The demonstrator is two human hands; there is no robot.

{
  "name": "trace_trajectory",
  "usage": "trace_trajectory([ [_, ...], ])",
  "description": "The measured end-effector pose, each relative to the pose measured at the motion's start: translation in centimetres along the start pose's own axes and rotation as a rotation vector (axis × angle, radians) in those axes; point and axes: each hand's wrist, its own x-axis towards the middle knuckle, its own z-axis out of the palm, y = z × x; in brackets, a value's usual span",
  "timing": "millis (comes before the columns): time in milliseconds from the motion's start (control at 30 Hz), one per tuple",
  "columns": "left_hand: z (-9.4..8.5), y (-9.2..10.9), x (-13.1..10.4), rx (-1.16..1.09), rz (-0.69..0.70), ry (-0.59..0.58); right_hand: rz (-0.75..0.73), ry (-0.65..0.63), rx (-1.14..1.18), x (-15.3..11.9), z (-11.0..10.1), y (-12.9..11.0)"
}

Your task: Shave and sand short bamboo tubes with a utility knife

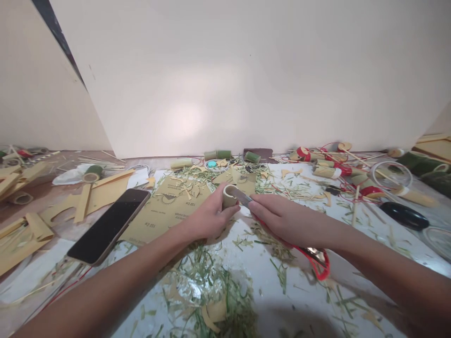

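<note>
Shines smooth and glossy on the phone [110, 226] and black oval object [404, 216], looks matt and papery on the brown printed sheet [160, 213], metallic on the blade [243, 197], woody on the hollow tube [229, 201].

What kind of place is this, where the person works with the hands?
It looks like a craft workspace for bamboo, though I cannot tell whether in a home or workshop: short cut tubes, a sheet of sandpaper and scattered green shavings show it.
</note>
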Motion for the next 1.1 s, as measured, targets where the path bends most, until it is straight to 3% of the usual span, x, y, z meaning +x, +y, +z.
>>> trace_trajectory([
  [67,-0.1,-0.1,-0.1,-0.001,0.001,-0.007,0.026,-0.057,0.235,-0.1,-0.8,0.0],
  [133,-0.1,-0.2,-0.1,-0.008,0.010,-0.019,0.058,-0.013,0.343,-0.4,-1.6,-0.1],
  [233,-0.3,-0.2,-0.1,-0.020,0.008,-0.022,0.033,0.125,0.111,-0.8,-2.1,-0.5],
  [367,-0.4,0.0,0.0,-0.014,-0.010,-0.029,-0.046,0.135,-0.264,-0.8,-0.9,-0.5],
  [533,-0.4,-0.1,0.0,0.017,0.022,-0.029,-0.039,0.110,-0.314,-0.4,0.0,0.2],
  [933,0.5,-0.8,-0.2,0.117,0.010,0.091,0.013,0.071,-0.108,0.0,0.6,0.7],
  [1100,0.3,-0.8,-0.3,0.113,-0.008,0.089,0.067,-0.058,0.265,0.1,-0.1,0.6],
])
